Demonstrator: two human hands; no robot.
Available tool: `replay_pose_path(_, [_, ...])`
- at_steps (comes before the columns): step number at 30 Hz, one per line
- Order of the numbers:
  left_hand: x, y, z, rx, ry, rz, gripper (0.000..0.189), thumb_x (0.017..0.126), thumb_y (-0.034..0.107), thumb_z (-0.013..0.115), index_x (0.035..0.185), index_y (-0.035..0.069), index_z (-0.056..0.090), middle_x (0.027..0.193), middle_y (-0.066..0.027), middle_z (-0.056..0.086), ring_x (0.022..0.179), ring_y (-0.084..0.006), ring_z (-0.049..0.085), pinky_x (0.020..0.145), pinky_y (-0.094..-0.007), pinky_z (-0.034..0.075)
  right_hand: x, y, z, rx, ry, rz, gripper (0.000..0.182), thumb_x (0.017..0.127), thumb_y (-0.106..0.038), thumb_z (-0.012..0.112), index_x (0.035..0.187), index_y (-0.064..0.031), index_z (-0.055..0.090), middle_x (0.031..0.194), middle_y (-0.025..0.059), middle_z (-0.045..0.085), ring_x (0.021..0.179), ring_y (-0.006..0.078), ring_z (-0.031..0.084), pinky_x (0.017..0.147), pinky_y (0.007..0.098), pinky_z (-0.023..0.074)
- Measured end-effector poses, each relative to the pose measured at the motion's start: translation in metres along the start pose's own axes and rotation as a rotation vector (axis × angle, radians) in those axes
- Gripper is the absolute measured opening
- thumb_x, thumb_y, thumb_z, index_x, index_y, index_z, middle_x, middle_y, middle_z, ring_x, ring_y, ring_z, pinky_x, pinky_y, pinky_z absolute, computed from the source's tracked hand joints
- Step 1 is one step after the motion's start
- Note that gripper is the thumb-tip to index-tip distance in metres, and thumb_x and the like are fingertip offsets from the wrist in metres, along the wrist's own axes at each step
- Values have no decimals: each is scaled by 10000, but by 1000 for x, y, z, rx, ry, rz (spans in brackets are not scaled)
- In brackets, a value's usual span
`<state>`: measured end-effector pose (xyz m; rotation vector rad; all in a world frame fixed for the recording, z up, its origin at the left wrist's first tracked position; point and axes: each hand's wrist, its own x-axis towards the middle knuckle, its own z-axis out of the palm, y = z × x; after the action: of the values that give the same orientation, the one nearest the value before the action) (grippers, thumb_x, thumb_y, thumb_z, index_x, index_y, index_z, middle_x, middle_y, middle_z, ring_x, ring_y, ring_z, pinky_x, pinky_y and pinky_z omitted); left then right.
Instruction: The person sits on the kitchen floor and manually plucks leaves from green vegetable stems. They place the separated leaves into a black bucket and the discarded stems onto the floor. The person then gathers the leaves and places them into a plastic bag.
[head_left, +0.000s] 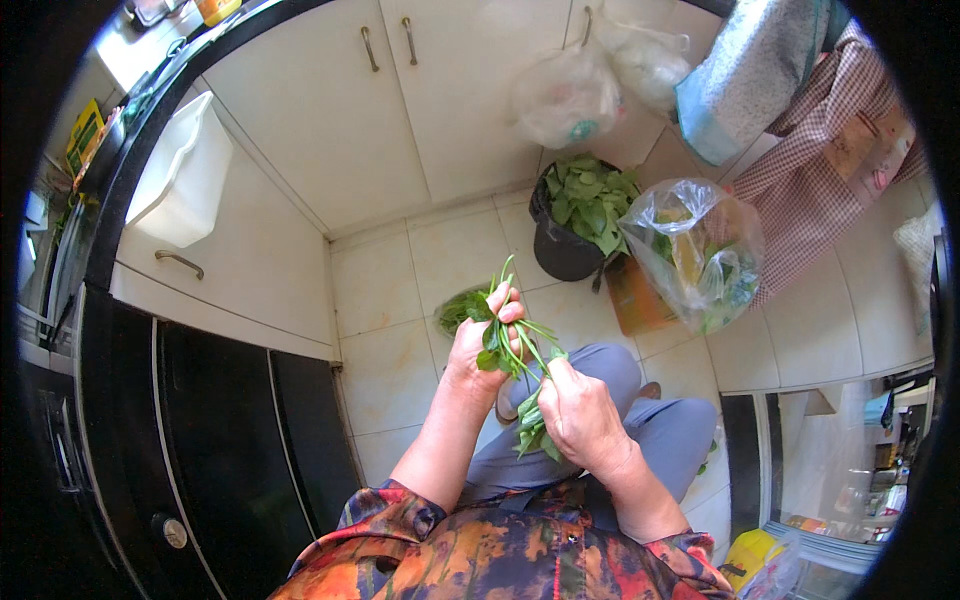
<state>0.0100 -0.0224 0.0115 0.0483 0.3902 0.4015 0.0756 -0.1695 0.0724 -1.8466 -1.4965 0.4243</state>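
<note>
My left hand (482, 341) is closed around a small bunch of green leafy stems (525, 341), their cut ends poking up past the fingers. Just right of it, my right hand (581, 412) pinches a stem between thumb and fingers, and a leafy sprig (534, 433) hangs below that hand. Both hands are over my lap. Behind my left hand, partly hidden, a shallow container of greens (451, 311) rests on the tiled floor. Farther off stands a black bucket (564, 251) heaped with large green leaves (589, 199).
A clear plastic bag (694, 255) with greens is right of the bucket, by an orange object (641, 300). Plastic bags (566, 97) hang on cabinet handles. A white bin (184, 180) hangs at left. A checkered cloth (814, 172) drapes at right.
</note>
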Motion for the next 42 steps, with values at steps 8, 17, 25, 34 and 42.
replay_pose_path(8, [33, 28, -21, -193, -18, 295, 104, 937, 207, 457, 866, 148, 506, 618, 58, 442, 441, -60, 362, 396, -199, 311, -2, -36, -53, 844, -551, 107, 245, 882, -178, 388, 830, 24, 516, 711, 117, 568, 648, 195, 552, 654, 304, 454])
replay_pose_path(17, [15, -2, -4, 391, 285, 432, 219, 897, 301, 563, 899, 85, 529, 648, 35, 484, 520, -56, 428, 462, -198, 353, 13, 19, -13, 655, 21, 373, 172, 898, -179, 564, 949, -19, 599, 764, -38, 561, 690, 27, 513, 619, 180, 424])
replay_pose_path(25, [8, -32, 7, 718, 217, 594, 172, 893, 213, 577, 830, 52, 581, 666, 36, 513, 596, -42, 447, 521, -214, 366, 28, 23, 3, 656, 60, 418, 220, 865, -148, 596, 970, 42, 633, 779, 29, 635, 713, 66, 533, 643, 236, 444])
replay_pose_path(34, [1, -42, -1, 834, 122, 624, 100, 893, 157, 575, 893, 57, 579, 694, 34, 530, 605, -37, 462, 544, -190, 385, 27, 40, 12, 846, 65, 576, 187, 820, -165, 645, 742, 2, 608, 635, -27, 550, 562, 33, 463, 486, 213, 372])
replay_pose_path(42, [4, -45, -6, 872, 36, 610, 149, 859, 106, 620, 992, 45, 592, 858, 28, 584, 728, -31, 502, 632, -184, 421, 27, 54, 26, 858, 129, 560, 140, 810, -111, 579, 828, 22, 618, 705, 9, 600, 615, 56, 521, 547, 215, 424])
